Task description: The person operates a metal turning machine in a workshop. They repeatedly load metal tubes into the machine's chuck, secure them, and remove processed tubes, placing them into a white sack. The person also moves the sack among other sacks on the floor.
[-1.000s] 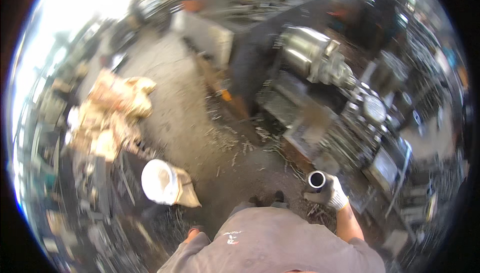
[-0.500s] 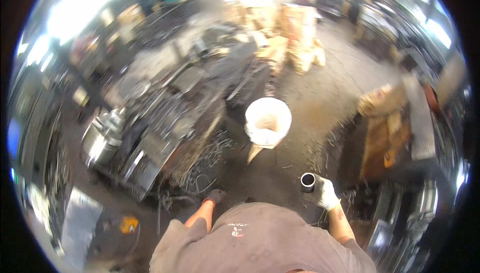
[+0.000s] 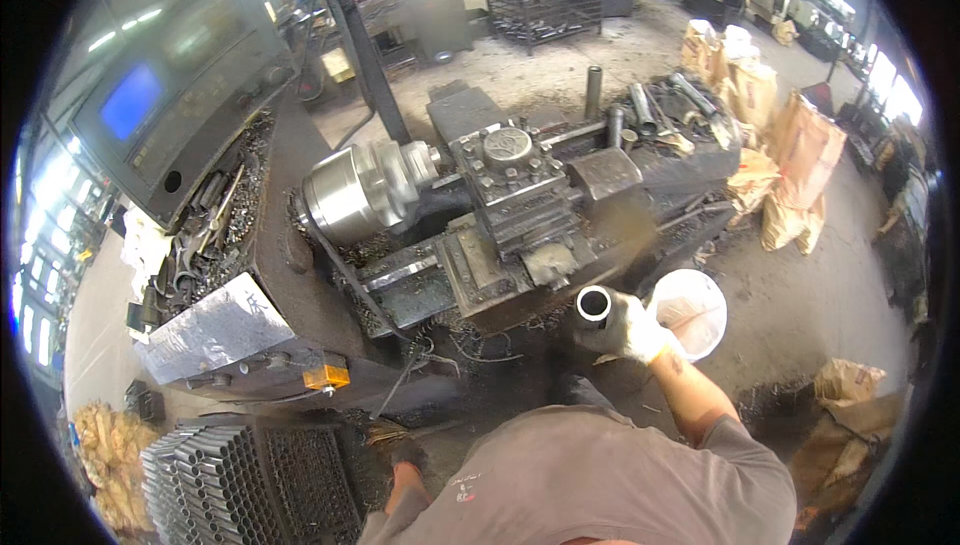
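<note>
My right hand, in a white glove, is wrapped round a short dark metal tube. The tube's open end faces up toward me. Beyond it stands a lathe with a shiny chuck and a square tool post. My left hand hangs low by my body in a dark glove; its fingers do not show clearly. Below and to the left of it lies a large stack of cut tubes.
A white bucket stands just right of the held tube. Metal shavings hang at the lathe's front. A control panel with a blue screen rises at left. Paper sacks stand at the right, and a wire crate at the back.
My view has turned left toward the lathe, so the bucket now appears farther right. My right hand has come forward with the tube still in it. The tube stack has come into view.
</note>
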Demonstrator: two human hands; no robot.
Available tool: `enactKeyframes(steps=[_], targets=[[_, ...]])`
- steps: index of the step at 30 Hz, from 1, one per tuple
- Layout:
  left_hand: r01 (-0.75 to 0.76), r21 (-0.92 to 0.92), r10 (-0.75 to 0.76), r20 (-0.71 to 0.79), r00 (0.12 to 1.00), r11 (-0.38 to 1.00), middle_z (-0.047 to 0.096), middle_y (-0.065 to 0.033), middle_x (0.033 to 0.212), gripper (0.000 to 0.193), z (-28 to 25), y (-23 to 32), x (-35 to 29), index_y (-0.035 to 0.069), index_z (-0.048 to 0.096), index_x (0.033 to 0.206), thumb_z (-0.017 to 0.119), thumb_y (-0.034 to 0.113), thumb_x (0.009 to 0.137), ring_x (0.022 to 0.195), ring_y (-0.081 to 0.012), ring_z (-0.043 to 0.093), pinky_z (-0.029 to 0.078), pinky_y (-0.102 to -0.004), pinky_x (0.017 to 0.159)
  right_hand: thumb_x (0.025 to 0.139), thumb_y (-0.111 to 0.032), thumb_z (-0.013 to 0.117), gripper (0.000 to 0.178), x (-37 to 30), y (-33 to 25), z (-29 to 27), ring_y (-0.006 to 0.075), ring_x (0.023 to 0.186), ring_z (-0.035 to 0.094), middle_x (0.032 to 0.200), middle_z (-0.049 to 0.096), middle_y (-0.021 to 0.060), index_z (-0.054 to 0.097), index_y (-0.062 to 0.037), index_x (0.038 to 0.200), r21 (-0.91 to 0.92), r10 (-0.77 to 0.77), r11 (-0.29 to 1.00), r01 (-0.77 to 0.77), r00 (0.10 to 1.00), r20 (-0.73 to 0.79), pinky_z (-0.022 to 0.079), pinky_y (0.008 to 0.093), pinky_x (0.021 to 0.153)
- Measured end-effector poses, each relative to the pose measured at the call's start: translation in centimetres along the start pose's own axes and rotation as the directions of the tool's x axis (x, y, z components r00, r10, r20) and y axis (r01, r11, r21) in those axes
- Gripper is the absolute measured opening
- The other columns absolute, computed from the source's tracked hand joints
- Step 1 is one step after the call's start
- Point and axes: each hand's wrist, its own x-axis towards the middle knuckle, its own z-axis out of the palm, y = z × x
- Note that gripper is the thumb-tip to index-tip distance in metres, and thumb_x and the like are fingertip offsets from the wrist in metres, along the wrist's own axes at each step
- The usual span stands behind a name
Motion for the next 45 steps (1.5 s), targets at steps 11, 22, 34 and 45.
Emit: enactKeyframes(steps=[11,22,34,45], targets=[[-0.079,-0.992,-0.992,0.108,-0.072,-0.102,0.061,-0.0262,0.142,0.053,-19.1,2.5,-4.5,0.004,0.055,0.147,0.048,0.042,0.11,0.129,-0.0412,0.06,0.05,-0.0487,0.105,0.08,-0.036,0.087,0.045,17.4,7.5,1.8,0.041,0.086,0.074,0.094,0.075,0.019,0.067,-0.0081,0.109,0.027,-0.258,0.966,0.258,0.966,-0.012,0.061,0.048,0.073],[-0.317,-0.945,-0.952,-0.167,0.258,0.08,0.071,-0.0114,0.115,0.043,-18.5,-3.9,-3.5,0.001,0.067,0.13,0.064,0.035,0.104,0.101,-0.0315,0.07,0.058,-0.0438,0.086,0.079,-0.007,0.079,0.021,26.4,4.5,-11.1,0.0263,0.092,0.078,0.099,0.079,0.0155,0.078,-0.0019,0.099,0.147,-0.404,0.913,0.381,0.892,0.2,0.061,0.0368,0.085],[0.286,-0.932,-0.687,0.059,0.725,0.223,0.07,-0.0217,0.123,0.037,-8.6,12.6,2.4,0.006,0.068,0.126,0.065,0.03,0.097,0.101,-0.0396,0.07,0.057,-0.0477,0.081,0.084,-0.037,0.074,0.035,48.7,-8.1,1.7,0.0359,0.086,0.073,0.099,0.077,0.0144,0.079,-0.0061,0.1,-0.295,-0.564,0.528,0.796,0.589,0.578,0.059,0.0432,0.08],[0.358,-0.878,-0.526,0.151,0.837,0.318,0.07,-0.0216,0.124,0.037,-7.9,13.0,3.3,0.007,0.069,0.126,0.064,0.031,0.097,0.104,-0.0403,0.069,0.056,-0.0495,0.084,0.08,-0.033,0.077,0.025,53.8,-2.9,10.5,0.0348,0.077,0.074,0.085,0.076,0.0175,0.082,-0.0106,0.089,-0.438,-0.39,0.345,0.83,0.551,0.738,0.058,0.0453,0.069]])
